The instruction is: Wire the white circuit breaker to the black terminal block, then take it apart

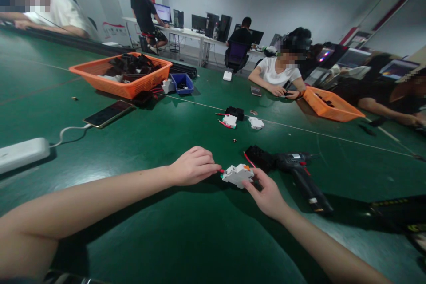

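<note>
A white circuit breaker (237,176) with an orange part on top is gripped by my right hand (268,193), thumb on the near side. At its left end my left hand (195,166) pinches a short red wire (221,171); a bit of green shows just below. Just beyond lie a black block (259,158) with a red wire and a black power screwdriver (301,173). Farther off on the green table rest another white breaker (229,120) with red wires, a black piece (234,112) and a white piece (256,123).
An orange basket (123,88) of black parts stands back left, beside a blue bin (182,84). A phone (109,113) is cabled to a white power strip (25,154). Across the table, a person in white (281,71) sits near another orange basket (333,108).
</note>
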### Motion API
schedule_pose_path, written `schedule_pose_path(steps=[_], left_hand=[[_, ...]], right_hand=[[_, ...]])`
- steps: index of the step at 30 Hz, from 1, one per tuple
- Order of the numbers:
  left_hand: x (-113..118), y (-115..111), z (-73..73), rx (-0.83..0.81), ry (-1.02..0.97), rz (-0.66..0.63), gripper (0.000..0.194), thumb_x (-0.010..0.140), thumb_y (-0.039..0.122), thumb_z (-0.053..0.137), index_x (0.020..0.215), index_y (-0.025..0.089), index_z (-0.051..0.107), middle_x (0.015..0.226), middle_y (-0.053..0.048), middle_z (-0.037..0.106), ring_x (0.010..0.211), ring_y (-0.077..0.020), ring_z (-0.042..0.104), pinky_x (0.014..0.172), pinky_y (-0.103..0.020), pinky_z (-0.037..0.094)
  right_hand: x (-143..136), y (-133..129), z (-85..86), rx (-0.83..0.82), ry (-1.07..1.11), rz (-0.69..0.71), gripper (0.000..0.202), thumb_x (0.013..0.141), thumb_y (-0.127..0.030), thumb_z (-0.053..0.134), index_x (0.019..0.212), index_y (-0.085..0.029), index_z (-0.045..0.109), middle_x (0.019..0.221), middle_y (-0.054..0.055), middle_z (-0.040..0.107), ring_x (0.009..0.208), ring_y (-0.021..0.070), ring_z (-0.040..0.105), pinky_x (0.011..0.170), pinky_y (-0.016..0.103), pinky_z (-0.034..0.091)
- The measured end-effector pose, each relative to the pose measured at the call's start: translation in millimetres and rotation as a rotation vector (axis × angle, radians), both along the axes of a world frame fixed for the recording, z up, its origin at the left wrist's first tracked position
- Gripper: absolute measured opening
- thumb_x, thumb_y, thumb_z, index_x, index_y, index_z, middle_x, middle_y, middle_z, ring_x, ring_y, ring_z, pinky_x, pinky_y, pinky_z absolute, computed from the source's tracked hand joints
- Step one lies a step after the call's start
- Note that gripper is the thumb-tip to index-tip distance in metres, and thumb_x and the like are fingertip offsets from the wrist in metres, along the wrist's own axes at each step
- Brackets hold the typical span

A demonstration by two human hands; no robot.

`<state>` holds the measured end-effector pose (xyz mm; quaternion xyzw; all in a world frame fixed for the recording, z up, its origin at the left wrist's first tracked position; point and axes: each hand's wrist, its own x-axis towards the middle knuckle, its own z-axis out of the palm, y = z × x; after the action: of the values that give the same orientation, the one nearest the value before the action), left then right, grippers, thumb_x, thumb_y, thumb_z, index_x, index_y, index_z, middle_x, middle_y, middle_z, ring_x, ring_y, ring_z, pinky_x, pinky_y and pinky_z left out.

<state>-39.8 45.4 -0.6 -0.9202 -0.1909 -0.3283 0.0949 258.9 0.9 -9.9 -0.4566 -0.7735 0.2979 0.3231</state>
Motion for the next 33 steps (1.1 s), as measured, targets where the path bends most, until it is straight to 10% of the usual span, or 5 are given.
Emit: schedule_pose_path(steps=[33], left_hand=[[7.6, -6.1, -2.4, 0.016, 0.132, 0.022, 0.016, 0.093, 0.025, 0.058, 0.106, 0.019, 0.067, 0.086, -0.003, 0.071, 0.099, -0.0196, 0.063, 0.088, -0.035, 0.040]], right_hand=[[-1.8, -1.2, 7.7, 0.197, -0.249, 0.088, 0.020, 0.096, -0.030, 0.057, 0.114, -0.021, 0.058, 0.102, 0.008, 0.067, 0.090, 0.0231, 0.064, 0.076, 0.036, 0.053]])
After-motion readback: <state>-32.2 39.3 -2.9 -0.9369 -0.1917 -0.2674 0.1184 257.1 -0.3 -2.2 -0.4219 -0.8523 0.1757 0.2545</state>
